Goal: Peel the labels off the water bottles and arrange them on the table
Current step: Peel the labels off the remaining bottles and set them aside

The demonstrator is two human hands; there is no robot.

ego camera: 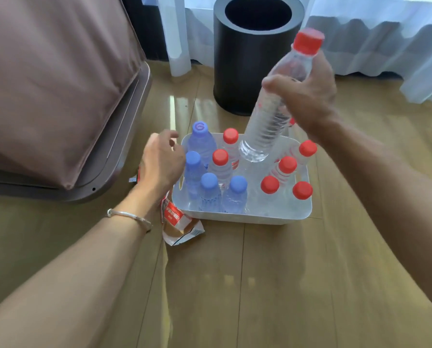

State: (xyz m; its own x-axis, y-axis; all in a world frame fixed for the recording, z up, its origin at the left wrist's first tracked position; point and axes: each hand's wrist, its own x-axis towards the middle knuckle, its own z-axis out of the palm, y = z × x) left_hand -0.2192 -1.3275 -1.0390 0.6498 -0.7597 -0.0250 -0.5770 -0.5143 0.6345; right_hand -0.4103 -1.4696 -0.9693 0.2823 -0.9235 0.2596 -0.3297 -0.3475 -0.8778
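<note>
My right hand [308, 96] grips a clear red-capped water bottle [270, 121] with no label, held tilted above the white tray [250, 217]. Inside the tray stand several blue-capped bottles [210, 192] on the left and several red-capped bottles [286, 169] in the middle and on the right. My left hand [161, 162] hovers at the tray's left edge with fingers loosely curled, holding nothing. Peeled red-and-white labels [177, 222] lie crumpled on the wooden surface just left of the tray, partly under my left wrist.
A black cylindrical bin [250, 69] stands open behind the tray. A brown cushioned seat [54, 96] fills the left side. White curtains [373, 41] hang at the back. Bare wooden surface [260, 285] lies in front of the tray.
</note>
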